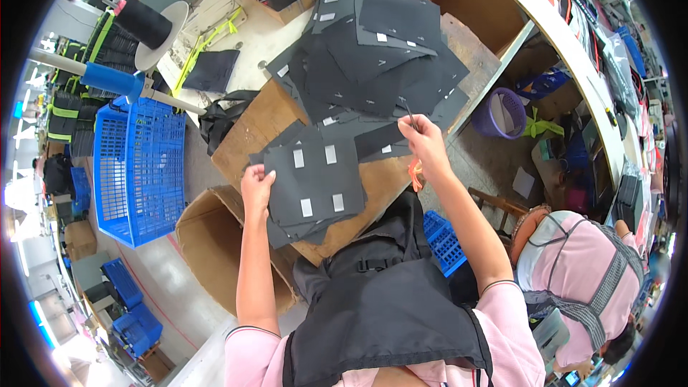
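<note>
My left hand pinches the left edge of a black fabric panel that bears several white rectangular patches. This panel lies on top of a small stack of similar dark pieces, close in front of me. My right hand is closed round a pair of scissors, their dark blades pointing away from me. Something orange hangs below that hand, perhaps the handle or a tie on it. Just beyond the scissors rises a large untidy pile of black fabric pieces, several with small white tags.
A brown board carries the fabric. To the left stand an open cardboard box, a blue crate and thread spools. A purple basket is at right, with a co-worker in pink seated nearer.
</note>
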The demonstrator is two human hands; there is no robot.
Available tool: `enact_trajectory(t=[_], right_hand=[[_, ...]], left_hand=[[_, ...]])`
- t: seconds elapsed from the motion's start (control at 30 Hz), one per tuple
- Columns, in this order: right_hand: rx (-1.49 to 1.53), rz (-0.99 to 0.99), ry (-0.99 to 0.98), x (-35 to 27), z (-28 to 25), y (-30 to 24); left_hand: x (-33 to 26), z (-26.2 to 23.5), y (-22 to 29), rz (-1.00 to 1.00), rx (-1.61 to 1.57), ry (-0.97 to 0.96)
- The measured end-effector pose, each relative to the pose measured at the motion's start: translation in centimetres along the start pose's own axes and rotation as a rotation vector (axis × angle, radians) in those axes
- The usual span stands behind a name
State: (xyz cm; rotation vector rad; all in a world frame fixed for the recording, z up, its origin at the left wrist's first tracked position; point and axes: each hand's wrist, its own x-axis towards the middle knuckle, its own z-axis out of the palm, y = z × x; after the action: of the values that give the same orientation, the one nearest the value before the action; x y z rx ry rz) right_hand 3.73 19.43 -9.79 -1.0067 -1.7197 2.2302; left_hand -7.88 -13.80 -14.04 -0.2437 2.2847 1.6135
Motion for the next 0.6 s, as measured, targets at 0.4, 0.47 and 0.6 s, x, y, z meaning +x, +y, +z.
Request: enact_trajectory(t=[0.4, 0.47, 0.6], right_hand=[[0.356, 0.246, 0.23, 16.0, 2.2, -1.3], [0.347, 0.22, 0.195, 16.1, 2.6, -1.1], [0.308, 0.161, 0.147, 13.6, 2.7, -0.6]], left_hand=[[-0.8, 0.5, 0.5, -0.08, 0.101, 0.194], [-1.1, 0.1, 1.0, -0.094, 0.058, 0.166], [-1.7, -0.6, 1.8, -0.127, 0.118, 0.181]])
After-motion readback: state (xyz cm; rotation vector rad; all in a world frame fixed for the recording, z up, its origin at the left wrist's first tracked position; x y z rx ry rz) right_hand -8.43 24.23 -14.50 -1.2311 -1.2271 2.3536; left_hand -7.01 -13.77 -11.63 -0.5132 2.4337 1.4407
